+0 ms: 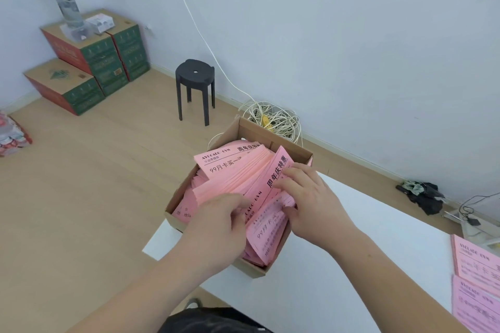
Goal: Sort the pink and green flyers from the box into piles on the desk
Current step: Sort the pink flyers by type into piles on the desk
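pink flyers (pixel 230 170) | black print | loosely stacked | cardboard box (pixel 273 132)

Pale wall (pixel 351 48), wood floor (pixel 94 184), black stool (pixel 195 86), stacked cartons (pixel 89 62).

A brown cardboard box (pixel 273 135) stands open at the left corner of the white desk (pixel 378 238), mid-frame, crammed with pink flyers (pixel 230 167) printed in black. The sheets sit in loose, fanned bundles, some riding above the rim, and one flyer (pixel 278 170) is tilted up on edge among them. At the lower right edge of the frame, an upper pile (pixel 476 257) and a lower pile (pixel 473 303) of pink sheets lie flat on the desk, just beside each other.
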Demonstrator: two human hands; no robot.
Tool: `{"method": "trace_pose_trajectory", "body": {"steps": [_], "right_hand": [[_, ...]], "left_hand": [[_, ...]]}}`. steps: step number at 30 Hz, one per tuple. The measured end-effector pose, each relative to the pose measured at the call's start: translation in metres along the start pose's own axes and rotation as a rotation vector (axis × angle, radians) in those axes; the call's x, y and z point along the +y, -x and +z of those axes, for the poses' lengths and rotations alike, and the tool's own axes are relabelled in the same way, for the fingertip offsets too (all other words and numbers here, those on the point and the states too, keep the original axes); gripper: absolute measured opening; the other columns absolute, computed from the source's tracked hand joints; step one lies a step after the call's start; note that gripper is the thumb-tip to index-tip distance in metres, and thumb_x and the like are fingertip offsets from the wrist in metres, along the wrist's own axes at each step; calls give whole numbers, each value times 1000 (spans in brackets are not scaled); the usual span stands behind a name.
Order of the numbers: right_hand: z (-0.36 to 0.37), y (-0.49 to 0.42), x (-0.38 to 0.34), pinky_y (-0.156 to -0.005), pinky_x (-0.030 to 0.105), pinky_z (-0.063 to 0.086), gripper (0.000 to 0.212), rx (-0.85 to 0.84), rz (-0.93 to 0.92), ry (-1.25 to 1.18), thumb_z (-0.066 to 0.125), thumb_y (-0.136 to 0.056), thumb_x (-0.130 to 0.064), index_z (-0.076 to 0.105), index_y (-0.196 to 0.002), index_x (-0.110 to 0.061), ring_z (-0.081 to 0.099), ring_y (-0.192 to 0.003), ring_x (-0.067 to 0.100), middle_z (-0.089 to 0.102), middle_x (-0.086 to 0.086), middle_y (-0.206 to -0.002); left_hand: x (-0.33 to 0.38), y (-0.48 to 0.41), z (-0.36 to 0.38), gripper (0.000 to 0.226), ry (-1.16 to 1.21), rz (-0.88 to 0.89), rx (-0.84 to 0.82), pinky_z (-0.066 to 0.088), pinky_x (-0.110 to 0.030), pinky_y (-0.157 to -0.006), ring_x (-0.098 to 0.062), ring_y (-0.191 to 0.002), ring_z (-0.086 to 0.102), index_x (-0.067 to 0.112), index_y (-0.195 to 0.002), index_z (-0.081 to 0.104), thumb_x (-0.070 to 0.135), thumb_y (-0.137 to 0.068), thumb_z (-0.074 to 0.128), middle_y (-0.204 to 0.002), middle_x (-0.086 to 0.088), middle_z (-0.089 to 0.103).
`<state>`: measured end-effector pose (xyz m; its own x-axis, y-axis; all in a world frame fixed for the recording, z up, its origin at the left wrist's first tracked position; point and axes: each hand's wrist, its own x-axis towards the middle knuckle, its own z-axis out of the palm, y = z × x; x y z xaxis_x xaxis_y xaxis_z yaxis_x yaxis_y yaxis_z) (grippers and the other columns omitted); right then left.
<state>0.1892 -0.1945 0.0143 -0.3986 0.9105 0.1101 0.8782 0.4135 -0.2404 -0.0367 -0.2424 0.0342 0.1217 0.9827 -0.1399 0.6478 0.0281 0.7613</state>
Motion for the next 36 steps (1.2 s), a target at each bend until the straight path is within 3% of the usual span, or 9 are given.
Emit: {"method": "trace_pose_trajectory", "body": {"steps": [5, 11, 16, 20, 23, 28, 31, 33, 36], "right_hand": [[2, -8, -10, -117, 49, 38, 73, -79, -27, 17, 87, -68, -27, 59, -135, -33, 41, -142, 26, 53, -5, -144], [-3, -8, -4, -112, 51, 43, 54, -22, -85, -3, 84, -62, -17, 67, -113, -25, 45, -140, 26, 61, -5, -136], [-20, -6, 0, -117, 45, 37, 37, 22, -113, 38, 83, -68, -11, 52, -83, -26, 48, -138, 26, 64, -4, -133], [-20, -5, 2, -116, 44, 36, 39, 7, -108, 38, 79, -65, -7, 51, -83, -26, 59, -102, 16, 65, -12, -96], [-17, -6, -1, -116, 51, 37, 42, -10, -96, 11, 79, -65, -7, 53, -89, -30, 59, -104, 17, 64, -13, -101], [-15, -9, -9, -118, 58, 34, 58, -96, -122, 68, 86, -67, -18, 66, -120, -34, 54, -129, 23, 57, -6, -143], [-16, -6, -2, -110, 54, 43, 25, 1, -214, 101, 81, -72, -14, 75, -89, -31, 53, -129, 31, 67, -2, -127], [-20, -2, 4, -112, 52, 40, 24, 41, -199, 125, 82, -70, -11, 70, -76, -31, 51, -131, 31, 69, -4, -119], [-21, 5, 9, -118, 44, 31, 31, 29, -194, 143, 82, -66, -5, 65, -75, -29, 52, -122, 22, 70, -12, -101]], "left_hand": [[8, -4, 4, 27, 233, -109, -51, 51, -28, -93, -4, -93, 60, 39, -124, 58, 25, -101, 56, -123, 21, 60], [11, 5, -2, 20, 353, -29, -339, 46, -11, -79, 7, -82, 62, 37, -109, 72, 23, -102, 60, -95, 26, 71], [-13, 9, -7, 23, 190, -118, 40, 49, -15, -90, 10, -101, 60, 41, -110, 70, 23, -101, 57, -111, 28, 66], [-17, 6, -4, 37, 172, -157, 44, 50, -19, -95, 5, -108, 62, 37, -111, 70, 9, -102, 46, -113, 25, 67], [-14, -3, -8, 45, 329, -232, 67, 56, -29, -91, -2, -101, 68, 36, -103, 68, 1, -100, 40, -105, 16, 70], [8, 1, -5, 47, 336, -111, -272, 51, -19, -94, 3, -104, 66, 39, -112, 72, 4, -102, 42, -105, 21, 74], [11, 12, -1, 57, 276, -23, -498, 50, -13, -89, 8, -101, 63, 58, -101, 73, 8, -104, 46, -101, 29, 71], [5, 19, -1, 56, 243, -17, -563, 52, -13, -83, 7, -101, 65, 52, -102, 75, 5, -102, 46, -104, 22, 73], [-7, 20, -7, 45, 245, -103, -419, 58, -26, -93, 5, -103, 67, 36, -109, 77, 2, -96, 51, -107, 18, 75]]}}
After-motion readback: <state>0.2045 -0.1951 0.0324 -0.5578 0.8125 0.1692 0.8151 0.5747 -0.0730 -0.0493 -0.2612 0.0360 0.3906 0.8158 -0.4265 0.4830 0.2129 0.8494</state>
